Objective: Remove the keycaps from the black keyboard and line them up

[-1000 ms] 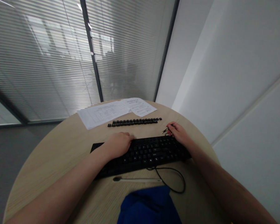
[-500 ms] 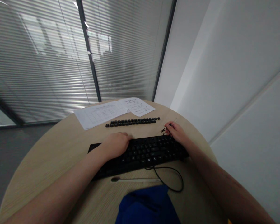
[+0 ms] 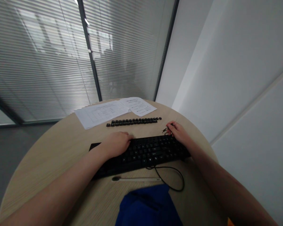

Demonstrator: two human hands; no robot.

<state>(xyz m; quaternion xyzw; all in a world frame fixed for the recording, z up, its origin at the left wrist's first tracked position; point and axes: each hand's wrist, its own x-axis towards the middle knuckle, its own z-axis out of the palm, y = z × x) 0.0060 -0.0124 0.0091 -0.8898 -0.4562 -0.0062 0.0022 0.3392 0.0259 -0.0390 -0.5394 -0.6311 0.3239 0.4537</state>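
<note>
A black keyboard [image 3: 141, 153] lies slightly slanted on the round wooden table. My left hand [image 3: 118, 143] rests over its left half, fingers bent together near the upper edge; whatever is under the fingertips is hidden. Beyond the keyboard's upper right corner, my right hand [image 3: 175, 130] is closed around a dark keycap puller [image 3: 165, 129], whose thin wire prongs point left. Loose black keycaps [image 3: 134, 121] are lined up in rows on the table behind the keyboard.
Printed sheets of paper [image 3: 103, 113] lie at the far side of the table [image 3: 49, 150]. In front of the keyboard are a long brush [image 3: 136, 179] with a dark head, the looped cable [image 3: 182, 179] and a blue cloth [image 3: 149, 207]. A white wall stands on the right.
Both hands stay almost where they were, and the keycap puller is still in my right hand. The whole view has shifted very slightly.
</note>
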